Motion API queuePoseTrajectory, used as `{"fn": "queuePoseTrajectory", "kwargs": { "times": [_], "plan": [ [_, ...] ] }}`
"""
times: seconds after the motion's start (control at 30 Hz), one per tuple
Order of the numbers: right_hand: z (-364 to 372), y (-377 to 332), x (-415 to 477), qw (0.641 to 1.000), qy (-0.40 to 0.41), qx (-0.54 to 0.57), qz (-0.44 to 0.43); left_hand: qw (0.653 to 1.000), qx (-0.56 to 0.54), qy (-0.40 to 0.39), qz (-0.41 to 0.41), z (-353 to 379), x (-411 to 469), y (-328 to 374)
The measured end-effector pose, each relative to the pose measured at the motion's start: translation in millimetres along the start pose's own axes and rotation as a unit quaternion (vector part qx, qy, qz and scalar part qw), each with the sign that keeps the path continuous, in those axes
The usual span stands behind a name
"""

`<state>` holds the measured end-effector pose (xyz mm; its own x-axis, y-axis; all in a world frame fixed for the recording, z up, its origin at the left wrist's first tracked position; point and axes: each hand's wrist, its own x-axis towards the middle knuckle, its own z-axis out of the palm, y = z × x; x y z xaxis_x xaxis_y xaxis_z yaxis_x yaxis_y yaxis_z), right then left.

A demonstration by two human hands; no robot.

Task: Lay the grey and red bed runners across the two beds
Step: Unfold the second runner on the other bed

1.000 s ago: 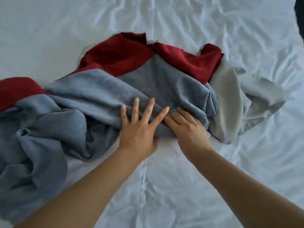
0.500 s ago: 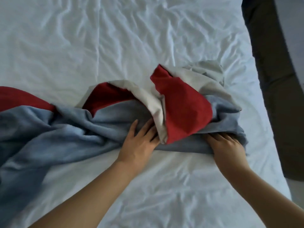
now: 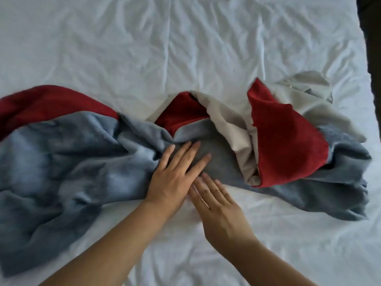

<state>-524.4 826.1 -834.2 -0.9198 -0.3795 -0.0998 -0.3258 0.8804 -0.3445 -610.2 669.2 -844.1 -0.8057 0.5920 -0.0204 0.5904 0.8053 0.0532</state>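
Note:
A grey and red bed runner (image 3: 82,157) lies crumpled across the white bed (image 3: 185,48), running from the left edge of view to near the bed's right side. Its right end is twisted, showing a red flap (image 3: 286,141) and a pale beige lining (image 3: 231,124). My left hand (image 3: 175,174) rests flat on the grey cloth near the middle, fingers spread. My right hand (image 3: 218,203) lies flat just beside it, fingertips at the runner's near edge, mostly on the sheet. Neither hand grips anything.
The white sheet is wrinkled, with a crease running down its middle (image 3: 169,58). The bed's right edge (image 3: 369,100) borders a dark strip of floor (image 3: 371,27) at the top right.
My right hand let go of the runner's right end and came back left beside my left hand. My left hand opened flat on the grey cloth. The runner's right end lies further right.

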Motion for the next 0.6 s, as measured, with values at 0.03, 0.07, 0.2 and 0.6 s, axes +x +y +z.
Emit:
{"fn": "queuePoseTrajectory", "kwargs": {
  "times": [0.03,0.07,0.2,0.6],
  "plan": [
    [3.7,-14.0,15.6,1.0,0.004,0.005,-0.013,1.0,0.003,0.01,-0.009,-3.0,-11.8,-17.6],
    [7.5,-27.0,31.8,1.0,0.011,0.007,-0.023,1.0,0.007,0.018,-0.017,-5.6,-24.8,-35.0],
    [23.0,-77.9,88.0,0.998,0.002,0.003,-0.071,0.997,0.055,0.039,-0.045,-5.8,-88.7,-99.7],
    [59.8,-240.5,191.1,0.976,-0.046,-0.111,-0.183,0.979,-0.021,-0.092,-0.183,-52.4,-224.5,-275.4]
  ]
}}
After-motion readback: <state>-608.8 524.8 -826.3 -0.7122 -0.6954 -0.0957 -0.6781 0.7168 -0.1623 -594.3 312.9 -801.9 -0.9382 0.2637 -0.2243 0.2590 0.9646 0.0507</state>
